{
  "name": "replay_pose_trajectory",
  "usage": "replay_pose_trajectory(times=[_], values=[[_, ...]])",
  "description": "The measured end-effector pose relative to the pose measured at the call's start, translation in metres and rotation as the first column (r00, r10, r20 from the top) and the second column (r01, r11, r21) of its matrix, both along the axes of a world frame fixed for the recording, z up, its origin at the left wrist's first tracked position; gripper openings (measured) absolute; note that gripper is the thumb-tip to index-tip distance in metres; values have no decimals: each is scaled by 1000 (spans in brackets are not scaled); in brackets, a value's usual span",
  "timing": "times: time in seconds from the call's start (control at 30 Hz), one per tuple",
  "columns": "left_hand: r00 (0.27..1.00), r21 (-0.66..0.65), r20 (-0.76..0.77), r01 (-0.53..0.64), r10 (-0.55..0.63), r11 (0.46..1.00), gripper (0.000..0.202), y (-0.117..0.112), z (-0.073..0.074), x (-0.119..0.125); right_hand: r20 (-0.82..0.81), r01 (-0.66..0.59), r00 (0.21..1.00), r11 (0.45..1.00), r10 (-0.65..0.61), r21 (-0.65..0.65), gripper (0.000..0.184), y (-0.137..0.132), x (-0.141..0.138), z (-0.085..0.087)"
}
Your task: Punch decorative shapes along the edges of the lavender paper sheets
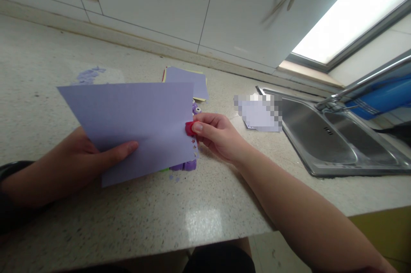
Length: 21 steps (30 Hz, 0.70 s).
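Two sets of fingers were closed: those of the left hand (85, 157) pinched the lower left part of a lilac paper sheet (144, 110), thumb on top and the rest mostly hidden beneath. The right hand's (220, 133) thumb and bent forefinger pressed together on a red craft punch (189, 129) at the sheet's right edge, just above star-shaped holes (193, 141). The sheet, held up over the speckled surface (160, 217), struck me as light, bendable and easily creased, best gripped flat and gently, away from that pierced margin; the punch looked small and firm, suited to a squeeze. Purple objects (190, 165) showed partly under the sheet. Beyond lay stacked coloured paper (185, 76); lilac scraps (90, 76) sat farther left, and a steel sink (308, 131) stood to the right.
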<state>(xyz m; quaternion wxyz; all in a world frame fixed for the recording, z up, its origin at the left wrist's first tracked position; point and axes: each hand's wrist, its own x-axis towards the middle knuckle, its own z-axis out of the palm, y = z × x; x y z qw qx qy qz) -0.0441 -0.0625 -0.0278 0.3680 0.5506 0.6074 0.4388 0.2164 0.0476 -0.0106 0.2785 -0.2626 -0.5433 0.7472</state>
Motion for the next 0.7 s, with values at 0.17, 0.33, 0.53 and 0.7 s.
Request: replay_pose_trajectory(times=[0.17,0.33,0.53,0.7], values=[[1000,17,10,20,-20,1000,26,0,-6,-5,-10,6,1000,1000,-6,5,23,0,0,-2],[999,24,31,37,-38,999,20,0,-7,-5,-19,3,1000,1000,-3,5,21,1,0,-2],[999,38,23,40,-40,999,20,1,-5,-5,-21,1,1000,1000,-1,8,21,1,0,-2],[998,13,40,47,-47,999,20,1,-4,-5,-7,8,1000,1000,-8,10,23,0,0,-2]])
